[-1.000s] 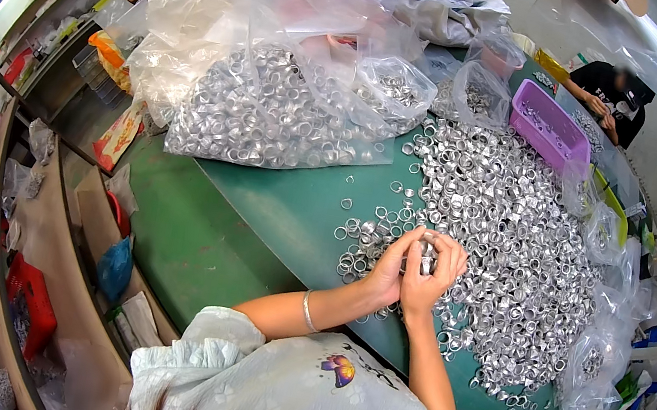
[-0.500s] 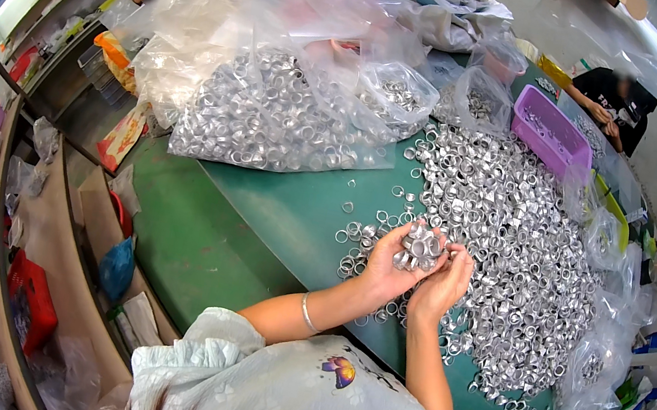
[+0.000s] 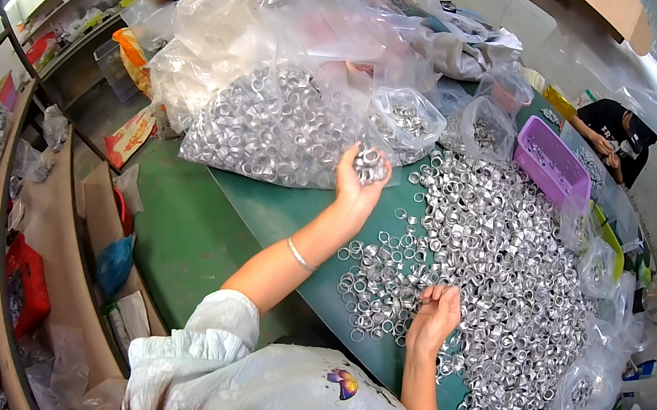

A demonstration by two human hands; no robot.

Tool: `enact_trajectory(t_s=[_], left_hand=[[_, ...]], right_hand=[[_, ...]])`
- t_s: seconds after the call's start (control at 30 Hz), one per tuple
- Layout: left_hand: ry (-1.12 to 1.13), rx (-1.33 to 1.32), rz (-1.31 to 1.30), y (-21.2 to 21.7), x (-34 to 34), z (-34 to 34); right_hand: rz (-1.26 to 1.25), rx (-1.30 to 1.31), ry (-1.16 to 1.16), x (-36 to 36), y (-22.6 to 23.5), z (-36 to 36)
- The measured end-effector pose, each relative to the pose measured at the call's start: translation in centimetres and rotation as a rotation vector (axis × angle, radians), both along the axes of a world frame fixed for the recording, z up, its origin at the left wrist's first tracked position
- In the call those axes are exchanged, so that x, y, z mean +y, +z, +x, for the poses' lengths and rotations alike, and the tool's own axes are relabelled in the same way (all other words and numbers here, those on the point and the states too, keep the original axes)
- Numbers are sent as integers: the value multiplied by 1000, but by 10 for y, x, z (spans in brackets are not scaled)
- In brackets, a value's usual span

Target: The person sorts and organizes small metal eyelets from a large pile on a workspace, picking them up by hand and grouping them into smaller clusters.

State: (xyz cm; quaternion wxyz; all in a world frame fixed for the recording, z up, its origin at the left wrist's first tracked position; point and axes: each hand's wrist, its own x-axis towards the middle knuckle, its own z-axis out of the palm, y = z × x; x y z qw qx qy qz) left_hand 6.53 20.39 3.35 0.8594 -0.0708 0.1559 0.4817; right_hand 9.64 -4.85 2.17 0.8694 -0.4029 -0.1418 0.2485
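Head: rings (image 3: 273, 122) inside clear bag (image 3: 188, 150)

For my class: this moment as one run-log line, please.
left hand: cupping silver rings near clear bag | right hand: curled near ring pile, contents unclear | purple basket: at pile's far edge

A: Premises, type?
B: Workshop, small-parts.
A: Evidence?
B: On green worktable (image 3: 284, 211): heaped metal rings (image 3: 507, 278), 1 purple basket (image 3: 537, 177), clear bag of rings (image 3: 263, 129). Left of worktable: wooden shelving (image 3: 49, 215), 1 red basket (image 3: 29, 290). Beyond worktable: 2 people (image 3: 618, 136).
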Motion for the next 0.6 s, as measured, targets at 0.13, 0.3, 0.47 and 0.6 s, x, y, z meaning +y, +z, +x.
enact_trajectory(t_s=[0.13, 0.3, 0.47, 0.6], left_hand=[[171, 156, -25, -16, -9, -14], [441, 301, 42, -3, 15, -18], [716, 606, 337, 26, 59, -24], [1079, 934, 552, 42, 91, -31]], right_hand=[[-7, 66, 59, 0, -6, 2], [-50, 56, 96, -4, -6, 2], [-127, 90, 77, -6, -4, 1], [-157, 31, 90, -6, -10, 2]])
